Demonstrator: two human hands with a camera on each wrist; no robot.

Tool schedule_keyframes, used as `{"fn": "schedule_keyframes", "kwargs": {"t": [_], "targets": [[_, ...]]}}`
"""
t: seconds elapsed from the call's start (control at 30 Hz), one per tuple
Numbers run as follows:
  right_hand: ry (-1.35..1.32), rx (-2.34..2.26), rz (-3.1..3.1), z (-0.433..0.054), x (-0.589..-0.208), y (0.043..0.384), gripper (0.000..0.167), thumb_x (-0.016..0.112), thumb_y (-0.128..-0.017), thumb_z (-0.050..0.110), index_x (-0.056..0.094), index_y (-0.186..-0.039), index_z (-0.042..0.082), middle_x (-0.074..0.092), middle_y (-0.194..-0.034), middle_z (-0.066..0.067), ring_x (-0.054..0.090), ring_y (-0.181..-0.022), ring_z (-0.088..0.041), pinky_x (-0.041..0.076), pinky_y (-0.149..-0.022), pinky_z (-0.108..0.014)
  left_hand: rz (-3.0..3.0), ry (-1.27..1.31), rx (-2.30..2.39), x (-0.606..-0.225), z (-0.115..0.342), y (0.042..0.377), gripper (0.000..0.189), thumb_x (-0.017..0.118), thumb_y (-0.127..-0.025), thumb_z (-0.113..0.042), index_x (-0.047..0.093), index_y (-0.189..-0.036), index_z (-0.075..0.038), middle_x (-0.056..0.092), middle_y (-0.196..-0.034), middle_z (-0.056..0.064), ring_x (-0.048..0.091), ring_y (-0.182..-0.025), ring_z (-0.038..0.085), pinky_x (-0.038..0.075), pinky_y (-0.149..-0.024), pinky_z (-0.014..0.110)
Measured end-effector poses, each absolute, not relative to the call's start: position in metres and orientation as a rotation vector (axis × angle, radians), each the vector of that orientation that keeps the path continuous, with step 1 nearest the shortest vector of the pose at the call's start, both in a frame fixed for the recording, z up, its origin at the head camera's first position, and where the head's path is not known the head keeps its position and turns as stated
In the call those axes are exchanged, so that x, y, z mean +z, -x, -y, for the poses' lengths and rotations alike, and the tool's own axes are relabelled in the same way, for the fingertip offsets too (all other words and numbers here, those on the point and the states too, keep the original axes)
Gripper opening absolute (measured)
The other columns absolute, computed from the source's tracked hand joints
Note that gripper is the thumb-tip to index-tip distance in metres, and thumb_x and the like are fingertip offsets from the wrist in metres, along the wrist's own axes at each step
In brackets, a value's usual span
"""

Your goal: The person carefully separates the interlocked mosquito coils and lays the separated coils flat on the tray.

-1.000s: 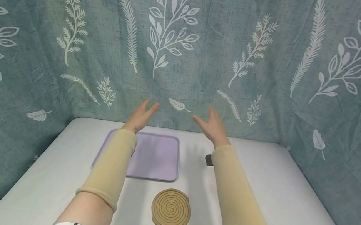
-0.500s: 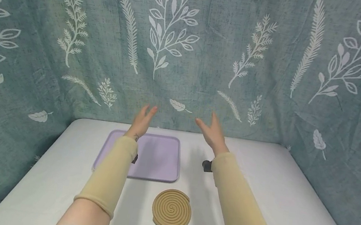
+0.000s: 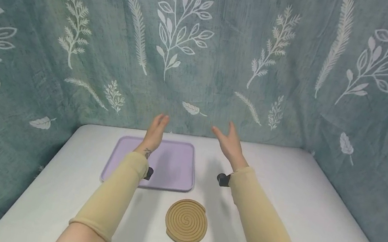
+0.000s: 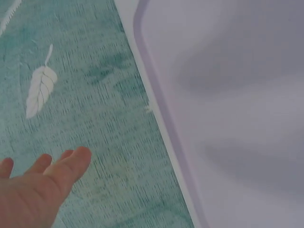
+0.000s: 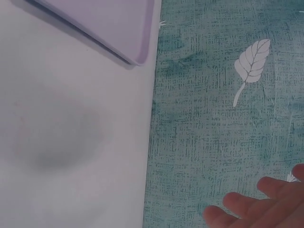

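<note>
Head view: two bare hands reached forward over a smooth white table [image 3: 287, 202], backed by blue-green cloth [image 3: 222, 58] with a woven-looking grain and pale leaf sprigs. Both forearms wore plain tan sleeves [image 3: 111, 196], and a small black block [image 3: 223, 179] showed at the right wrist.

The left hand [image 3: 155, 134] was lifted in front of the far rim of a lilac tray [image 3: 175, 168]; the right hand [image 3: 230, 143] hung to the right of it, well apart from the left. Each grip was wide and touched nothing — the right thumb angled away from straight fingers, the left fingers extended.

The tray, a flat rectangle with rounded corners and a low raised rim, lay left of centre near the table's far edge. Its long axis ran left to right, roughly parallel to that edge. Nearer the wearer, between the forearms, a mustard-brown coil [image 3: 186, 222] lay flat — a ribbed spiral disc, round, so without a long axis, its outline stepping at upper right and lower left.

Left wrist view was soft; the grey patches across the tray were probably shadows. Right wrist view showed fingertips [image 5: 270, 187] side by side against the cloth.
</note>
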State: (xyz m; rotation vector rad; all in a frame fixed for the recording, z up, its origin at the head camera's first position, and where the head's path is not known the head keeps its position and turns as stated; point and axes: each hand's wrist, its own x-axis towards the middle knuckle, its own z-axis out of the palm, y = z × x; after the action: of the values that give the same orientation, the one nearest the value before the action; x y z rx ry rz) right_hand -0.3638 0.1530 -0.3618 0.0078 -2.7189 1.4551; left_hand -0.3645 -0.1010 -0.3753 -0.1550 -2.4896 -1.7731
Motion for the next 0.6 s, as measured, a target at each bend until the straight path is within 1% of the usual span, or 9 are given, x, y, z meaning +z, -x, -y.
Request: {"fn": "schedule_keyframes", "kwargs": {"t": [0.03, 0.23, 0.37, 0.5, 0.6], "targets": [[-0.004, 1.457, 2.718, -0.153, -0.362, 0.363, 0.092, 0.044, -0.086, 0.064, 0.001, -0.15, 0.013, 0.007, -0.155, -0.015, 0.012, -0.141, -0.038, 0.018, -0.112, -0.054, 2.483, 0.159, -1.781, -0.376, 0.1, 0.364, 0.078, 0.024, -0.092, -0.064, 0.014, -0.148, -0.012, 0.02, -0.151, 0.016, 0.024, -0.137, 0.035, 0.024, -0.109, 0.054], [-0.009, 1.494, 2.697, -0.154, -0.362, 0.358, 0.088, 0.045, -0.088, 0.06, 0.0, -0.15, 0.015, 0.006, -0.155, -0.013, 0.012, -0.141, -0.037, 0.017, -0.112, -0.054, 2.46, 0.199, -1.808, -0.378, 0.091, 0.355, 0.069, 0.024, -0.096, -0.056, 0.014, -0.148, -0.011, 0.021, -0.151, 0.016, 0.025, -0.137, 0.037, 0.023, -0.109, 0.056], [-0.031, 1.515, 2.687, -0.155, -0.366, 0.351, 0.089, 0.045, -0.088, 0.06, -0.001, -0.15, 0.015, 0.005, -0.156, -0.013, 0.01, -0.141, -0.036, 0.016, -0.113, -0.053, 2.448, 0.245, -1.833, -0.379, 0.085, 0.342, 0.064, 0.024, -0.098, -0.05, 0.014, -0.148, -0.01, 0.02, -0.151, 0.017, 0.025, -0.137, 0.037, 0.022, -0.11, 0.056], [-0.034, 1.545, 2.698, -0.157, -0.371, 0.343, 0.091, 0.045, -0.087, 0.063, -0.001, -0.15, 0.016, 0.004, -0.156, -0.013, 0.009, -0.142, -0.035, 0.016, -0.113, -0.054, 2.43, 0.263, -1.842, -0.387, 0.081, 0.335, 0.064, 0.024, -0.098, -0.049, 0.014, -0.148, -0.01, 0.02, -0.152, 0.017, 0.023, -0.137, 0.037, 0.021, -0.11, 0.057], [-0.029, 1.552, 2.702, -0.158, -0.374, 0.34, 0.09, 0.045, -0.087, 0.063, 0.0, -0.15, 0.017, 0.005, -0.156, -0.013, 0.01, -0.142, -0.036, 0.016, -0.112, -0.054, 2.415, 0.272, -1.826, -0.395, 0.081, 0.334, 0.067, 0.023, -0.096, -0.055, 0.016, -0.147, -0.013, 0.021, -0.151, 0.016, 0.025, -0.137, 0.037, 0.022, -0.109, 0.057]]}}
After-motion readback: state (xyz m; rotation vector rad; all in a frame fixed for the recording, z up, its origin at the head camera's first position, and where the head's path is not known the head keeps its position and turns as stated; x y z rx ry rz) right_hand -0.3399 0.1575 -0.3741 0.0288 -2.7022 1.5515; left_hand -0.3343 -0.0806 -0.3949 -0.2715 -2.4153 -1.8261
